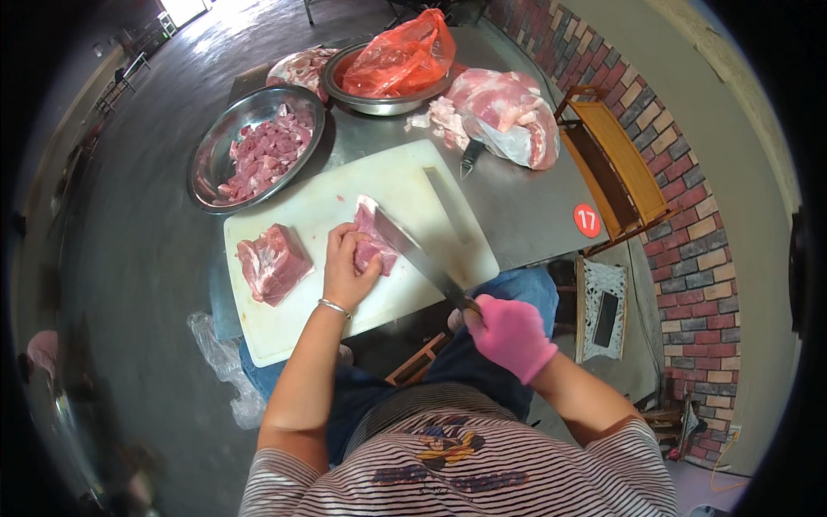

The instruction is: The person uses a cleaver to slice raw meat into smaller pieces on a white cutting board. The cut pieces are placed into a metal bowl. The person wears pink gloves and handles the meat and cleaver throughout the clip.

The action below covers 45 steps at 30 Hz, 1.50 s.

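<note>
My left hand (pixel 349 263), bare and with a bangle at the wrist, presses a piece of raw meat (pixel 375 240) on a white plastic cutting board (pixel 336 323). In a pink glove, my right hand (pixel 510 333) grips the dark handle of a kitchen knife (pixel 417 251). Its long blade lies along the right side of that piece. To the left of my left hand a larger chunk of meat (pixel 274 263) rests on the board. A steel bowl (pixel 205 174) holding cut meat pieces (pixel 268 152) stands beyond the board's far left edge.
At the table's back are a steel basin (pixel 381 106) with a red plastic bag (pixel 407 61), and more meat (pixel 302 68). Large meat cuts (pixel 501 103) lie back right beside a dark-handled tool (pixel 471 157). A wooden rack (pixel 614 161) stands right of the metal table (pixel 530 220).
</note>
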### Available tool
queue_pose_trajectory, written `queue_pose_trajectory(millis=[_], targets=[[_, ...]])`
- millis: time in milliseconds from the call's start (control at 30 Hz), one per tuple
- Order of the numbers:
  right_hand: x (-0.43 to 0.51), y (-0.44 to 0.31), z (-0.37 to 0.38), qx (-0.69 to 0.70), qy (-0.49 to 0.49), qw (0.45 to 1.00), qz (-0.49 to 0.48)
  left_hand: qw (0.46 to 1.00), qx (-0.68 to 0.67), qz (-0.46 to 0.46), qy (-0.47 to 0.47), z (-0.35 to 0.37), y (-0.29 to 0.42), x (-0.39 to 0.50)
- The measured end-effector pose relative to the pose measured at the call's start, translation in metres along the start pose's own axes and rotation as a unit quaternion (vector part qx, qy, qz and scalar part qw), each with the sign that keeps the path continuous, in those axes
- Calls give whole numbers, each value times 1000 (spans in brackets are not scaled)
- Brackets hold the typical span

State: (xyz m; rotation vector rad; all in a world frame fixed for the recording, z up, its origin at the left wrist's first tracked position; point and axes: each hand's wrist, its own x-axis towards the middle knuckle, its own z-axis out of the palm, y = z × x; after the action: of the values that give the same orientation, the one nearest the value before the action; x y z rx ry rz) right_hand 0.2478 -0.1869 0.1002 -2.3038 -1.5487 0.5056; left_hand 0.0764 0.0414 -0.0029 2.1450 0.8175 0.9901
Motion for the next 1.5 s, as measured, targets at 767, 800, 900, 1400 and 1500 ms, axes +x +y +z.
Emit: queue_pose_trajectory(millis=[767,800,900,1400,1500], targets=[[153,-78,37,-106,-102,989,-7,995,-6,-77,62,8,1,-14],[149,-76,35,-113,-110,988,2,992,-5,-92,81,8,1,-15],[125,-58,26,-159,-118,979,46,981,-25,-141,128,5,-2,-16],[49,6,-30,-32,-5,999,44,979,186,-3,81,-22,37,-12],[50,2,-18,-57,-20,998,-4,979,198,40,10,-14,31,0]])
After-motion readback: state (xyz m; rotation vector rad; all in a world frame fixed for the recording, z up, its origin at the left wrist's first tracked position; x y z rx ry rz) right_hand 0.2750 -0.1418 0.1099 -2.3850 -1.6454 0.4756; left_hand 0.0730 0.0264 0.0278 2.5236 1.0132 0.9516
